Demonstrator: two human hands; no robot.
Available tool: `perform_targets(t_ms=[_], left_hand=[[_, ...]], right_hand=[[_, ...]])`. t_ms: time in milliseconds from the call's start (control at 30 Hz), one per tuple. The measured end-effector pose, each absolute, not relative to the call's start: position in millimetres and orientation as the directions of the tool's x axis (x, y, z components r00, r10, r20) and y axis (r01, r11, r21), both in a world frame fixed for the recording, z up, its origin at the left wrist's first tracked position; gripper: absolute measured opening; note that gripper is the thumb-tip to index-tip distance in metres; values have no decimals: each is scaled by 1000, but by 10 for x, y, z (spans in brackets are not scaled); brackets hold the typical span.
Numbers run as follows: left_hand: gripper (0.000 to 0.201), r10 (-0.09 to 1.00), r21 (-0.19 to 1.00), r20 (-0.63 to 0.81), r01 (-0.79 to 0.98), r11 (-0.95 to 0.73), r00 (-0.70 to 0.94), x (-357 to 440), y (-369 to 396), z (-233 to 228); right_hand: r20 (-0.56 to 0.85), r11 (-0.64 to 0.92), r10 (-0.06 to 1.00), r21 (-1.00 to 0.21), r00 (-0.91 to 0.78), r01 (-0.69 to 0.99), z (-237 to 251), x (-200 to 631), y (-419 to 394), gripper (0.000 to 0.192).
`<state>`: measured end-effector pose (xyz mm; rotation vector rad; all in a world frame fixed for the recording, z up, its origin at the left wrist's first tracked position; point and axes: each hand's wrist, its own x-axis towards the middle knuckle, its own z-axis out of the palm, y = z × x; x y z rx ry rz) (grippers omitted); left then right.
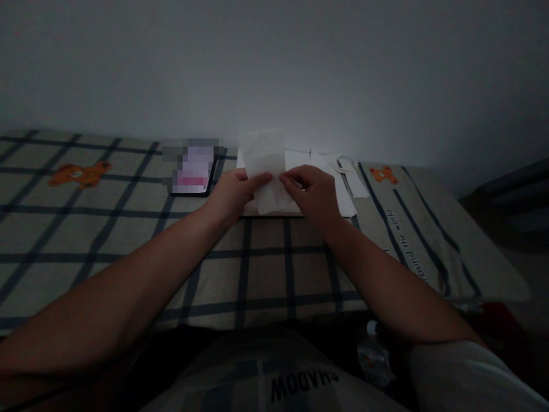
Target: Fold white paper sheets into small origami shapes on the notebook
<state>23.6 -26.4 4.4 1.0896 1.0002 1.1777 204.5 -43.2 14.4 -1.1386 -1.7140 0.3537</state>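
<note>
I am seeing both hands pinching one paper slip [265,166] above the checked bedsheet [128,229]: left hand [234,194] and right hand [311,191] gripping opposite edges, apparently holding it taut and upright over the loose papers [343,183].

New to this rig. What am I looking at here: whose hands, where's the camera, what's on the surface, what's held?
There is no machine: a person works with two bare hands. The single picture comes from a camera worn on the head, looking forward and down, so both forearms reach in from the bottom. The left hand and right hand pinch a white sheet of paper between them, lifted above more white sheets and strips lying by the wall. These rest on a checked cloth printed with orange bears. A phone with a lit screen lies to the left of the hands. The room is dim, so fine detail is hard to read.
</note>
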Motion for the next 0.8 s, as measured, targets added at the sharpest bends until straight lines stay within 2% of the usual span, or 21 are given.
perform_targets(t_ms=[267,400,567,800], left_hand=[[27,996,980,-14,-195,32,94,244,-259,58],[27,995,987,2,-159,14,100,244,-307,93],[23,996,997,76,30,-78,46,231,-347,136],[22,997,997,72,6,-72,25,235,-352,127]], right_hand=[[487,430,873,-795,26,428,175,2029,-447,19],[481,416,875,-804,53,426,172,2031,-442,18],[470,396,880,-806,69,440,170,2037,-433,17],[470,388,880,-792,65,472,195,2031,-450,14]])
